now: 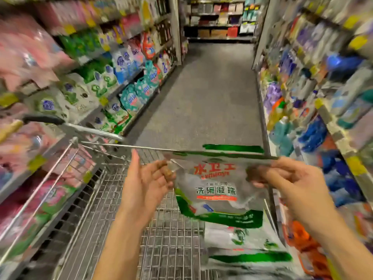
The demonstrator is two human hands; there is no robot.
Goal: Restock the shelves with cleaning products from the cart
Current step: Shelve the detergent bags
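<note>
We note the pouch (pixel 218 186) held upright over the cart (pixel 113 199), near right, not yet on a shelf. The right hand (pixel 290 178) pinches its upper right edge. The left hand (pixel 149 178) curls its fingers on the upper left corner, seemingly gripping despite the blur. More pouches (pixel 242 249) lie in the cart below. Our judgement: restocking is partway done. The left shelves (pixel 90 77) and right shelves (pixel 323 98) look full, but cart stock remains.

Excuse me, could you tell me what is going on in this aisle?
A person holds a silver-and-green pouch by its top corners, the left hand at one and the right hand at the other, above a wire cart. Similar pouches lie in the cart. Stocked shelves line both sides of the aisle; this pouch is not yet shelved.
</note>
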